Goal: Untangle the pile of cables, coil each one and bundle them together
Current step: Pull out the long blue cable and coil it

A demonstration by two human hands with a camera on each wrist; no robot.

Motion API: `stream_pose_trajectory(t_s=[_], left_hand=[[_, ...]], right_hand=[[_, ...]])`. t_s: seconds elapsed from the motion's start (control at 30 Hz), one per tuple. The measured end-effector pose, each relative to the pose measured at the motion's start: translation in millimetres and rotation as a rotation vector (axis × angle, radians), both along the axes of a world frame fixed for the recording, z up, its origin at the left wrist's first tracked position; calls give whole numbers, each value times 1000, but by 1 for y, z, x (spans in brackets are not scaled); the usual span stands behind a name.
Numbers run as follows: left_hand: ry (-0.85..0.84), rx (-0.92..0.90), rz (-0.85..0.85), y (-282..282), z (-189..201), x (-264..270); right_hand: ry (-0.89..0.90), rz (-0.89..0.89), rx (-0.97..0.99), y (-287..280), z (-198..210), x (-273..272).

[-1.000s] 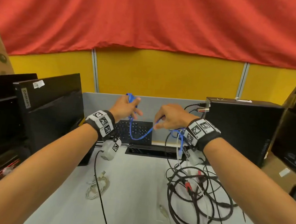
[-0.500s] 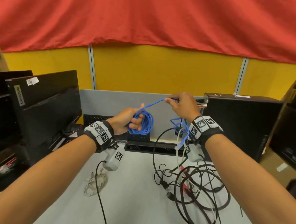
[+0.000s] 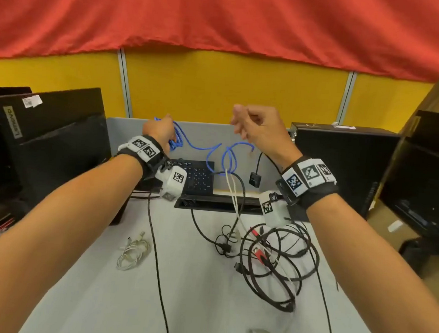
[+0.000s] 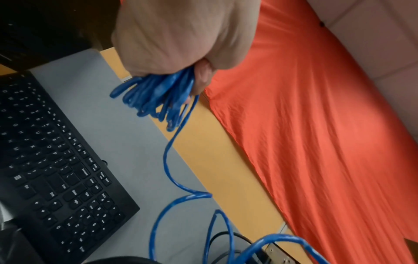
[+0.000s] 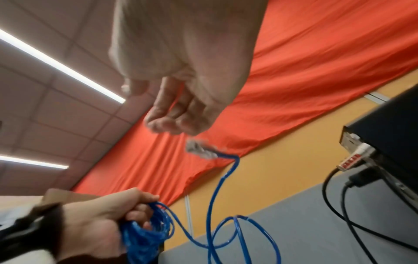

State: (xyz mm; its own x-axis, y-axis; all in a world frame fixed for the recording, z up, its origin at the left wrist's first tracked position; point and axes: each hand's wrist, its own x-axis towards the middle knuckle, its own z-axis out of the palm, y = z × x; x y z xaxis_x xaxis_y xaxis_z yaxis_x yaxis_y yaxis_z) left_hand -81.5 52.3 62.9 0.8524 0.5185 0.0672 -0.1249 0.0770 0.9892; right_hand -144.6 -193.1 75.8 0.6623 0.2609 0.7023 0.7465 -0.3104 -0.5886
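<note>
My left hand (image 3: 161,133) (image 4: 181,44) grips a coil of blue network cable (image 3: 176,141) (image 4: 158,96) (image 5: 147,232) above the desk's back edge. The uncoiled rest of the cable (image 3: 214,153) sags in loops to the right and ends in a clear plug (image 3: 251,151) (image 5: 200,151). That plug hangs free just below my right hand (image 3: 255,124) (image 5: 181,71), which is raised with loosely curled fingers and holds nothing. A white cable (image 3: 233,198) hangs through one blue loop down to the tangled pile of black cables (image 3: 271,261) on the desk at the right.
A small coiled white cable (image 3: 132,251) lies on the grey desk (image 3: 191,294) at the left. A black keyboard (image 3: 199,178) leans at the back. A black computer case (image 3: 343,162) stands at the right, a black monitor (image 3: 54,134) at the left.
My right hand, which pinched the blue cable taut from the coil, has let go. The free end now hangs slack, and my left hand has moved left with the coil.
</note>
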Motion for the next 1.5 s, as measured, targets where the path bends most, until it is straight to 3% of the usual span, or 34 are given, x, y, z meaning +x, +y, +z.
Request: stream_pose_trajectory(t_s=[0.07, 0.13, 0.2, 0.27, 0.33, 0.43, 0.6, 0.73, 0.87, 0.93, 1.1, 1.17, 1.23, 1.37, 1.43, 1.5], left_hand=[[-12, -54, 66, 1, 6, -4], [-24, -33, 86, -1, 10, -6], [-70, 18, 64, -7, 15, -10], [-84, 26, 96, -14, 22, -16], [-76, -55, 151, -17, 31, -24], [-116, -14, 224, -9, 39, -30], [-88, -105, 216, -4, 48, -32], [-148, -58, 66, -9, 36, -37], [-146, 120, -102, -22, 14, -48], [-123, 189, -192, -26, 2, -53], [4, 206, -399, -36, -18, -58], [72, 218, -518, -38, -22, -61], [131, 195, -656, -39, -24, -64], [167, 130, -809, -43, -21, -70], [162, 109, -786, -43, -18, -70], [140, 50, -720, -38, -16, -67]], right_hand=[[115, 179, -202, 5, -5, -18], [175, 237, -538, 10, -25, -26], [246, 210, -853, 12, -55, -22], [310, 68, -1002, 6, -87, -12], [340, -96, -1068, -6, -113, -2], [334, -266, -1202, -25, -134, 13], [307, -413, -1006, -44, -101, 43], [190, -483, -1003, -40, -73, 57], [192, -510, -1261, -18, -85, 43], [87, -559, -1157, -5, -91, 33], [-124, -715, -534, 25, -100, 8], [-101, -705, -480, 35, -107, 4], [-47, -581, -454, 46, -113, 5], [138, -67, -60, 62, -124, 14], [180, -24, -3, 66, -130, 20], [230, -45, -96, 66, -141, 29]])
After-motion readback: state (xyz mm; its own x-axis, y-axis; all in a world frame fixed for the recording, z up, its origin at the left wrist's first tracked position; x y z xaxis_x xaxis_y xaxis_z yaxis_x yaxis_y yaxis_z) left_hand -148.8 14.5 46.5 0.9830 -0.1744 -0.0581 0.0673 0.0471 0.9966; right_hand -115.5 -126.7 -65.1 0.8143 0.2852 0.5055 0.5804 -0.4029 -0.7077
